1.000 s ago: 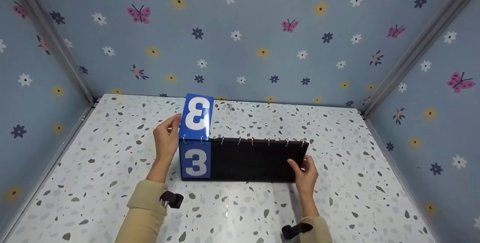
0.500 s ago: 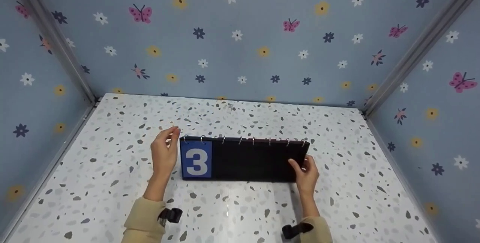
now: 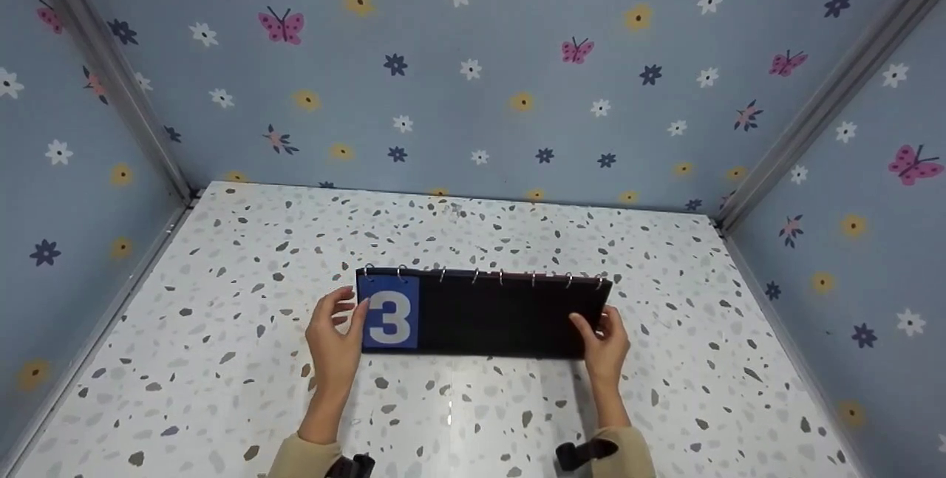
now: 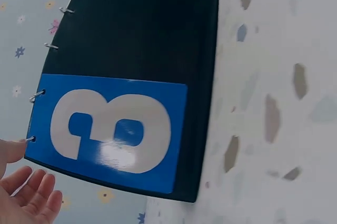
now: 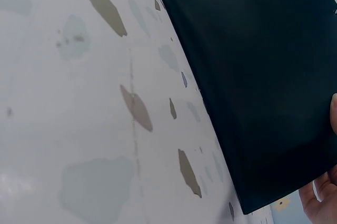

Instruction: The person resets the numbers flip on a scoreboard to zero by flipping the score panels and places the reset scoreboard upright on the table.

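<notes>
A black flip scoreboard [image 3: 495, 315] stands on the table, its long face toward me and metal rings along its top edge. At its left end hangs a blue number card [image 3: 390, 321] with a white 3. My right hand [image 3: 607, 341] grips the right end, thumb on the front and fingers curled behind the edge. My left hand [image 3: 336, 334] is beside the left end, thumb tip overlapping the card's edge in the head view, fingers loosely bent. In the left wrist view, the fingers [image 4: 39, 195] sit apart from the board, with the thumb near the corner ring [image 4: 31, 139].
The white speckled tabletop [image 3: 473, 419] extends around the scoreboard. Blue walls [image 3: 473, 35] printed with flowers and butterflies enclose the back and sides, with grey metal posts [image 3: 118, 86] at the corners. Black straps [image 3: 584, 454] circle both wrists.
The raised blue card with a 3 has gone from above the rings, leaving the 3 on the front. My left hand has come down beside the left edge. The right hand has kept its grip.
</notes>
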`<state>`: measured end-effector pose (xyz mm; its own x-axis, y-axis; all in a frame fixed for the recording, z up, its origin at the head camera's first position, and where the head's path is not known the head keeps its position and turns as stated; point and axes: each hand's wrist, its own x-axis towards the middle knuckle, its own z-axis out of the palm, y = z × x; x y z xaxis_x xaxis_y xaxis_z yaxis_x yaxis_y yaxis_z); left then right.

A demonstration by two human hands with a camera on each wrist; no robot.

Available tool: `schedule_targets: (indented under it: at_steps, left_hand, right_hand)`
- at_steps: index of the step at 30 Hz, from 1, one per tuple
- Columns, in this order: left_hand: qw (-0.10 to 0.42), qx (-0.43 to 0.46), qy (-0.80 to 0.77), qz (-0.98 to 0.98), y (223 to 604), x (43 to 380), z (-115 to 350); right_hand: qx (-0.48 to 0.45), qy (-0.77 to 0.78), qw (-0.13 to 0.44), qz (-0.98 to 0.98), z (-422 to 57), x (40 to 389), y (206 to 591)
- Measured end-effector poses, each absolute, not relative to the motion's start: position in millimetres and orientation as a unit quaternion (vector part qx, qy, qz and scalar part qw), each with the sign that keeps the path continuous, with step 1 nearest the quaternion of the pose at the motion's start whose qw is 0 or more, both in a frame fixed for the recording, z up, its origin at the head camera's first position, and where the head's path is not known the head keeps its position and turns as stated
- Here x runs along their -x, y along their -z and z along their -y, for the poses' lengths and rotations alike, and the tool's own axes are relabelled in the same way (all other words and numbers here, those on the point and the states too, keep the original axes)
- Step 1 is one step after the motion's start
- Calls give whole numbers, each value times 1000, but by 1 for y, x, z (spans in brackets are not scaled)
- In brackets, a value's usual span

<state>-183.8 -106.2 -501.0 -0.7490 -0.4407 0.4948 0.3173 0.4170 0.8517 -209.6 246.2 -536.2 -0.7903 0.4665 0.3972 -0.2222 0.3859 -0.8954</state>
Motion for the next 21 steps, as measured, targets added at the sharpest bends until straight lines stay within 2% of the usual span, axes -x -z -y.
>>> schedule_targets:
  at_steps: [11,21]
  left_hand:
    - [326,-77,539,772,522,190,99]
    - [332,-104,527,776,527,198,100]
  right_hand:
    - [78,-546,316,772,-248,210,539]
    - [86,-547,310,773,-248,212,540]
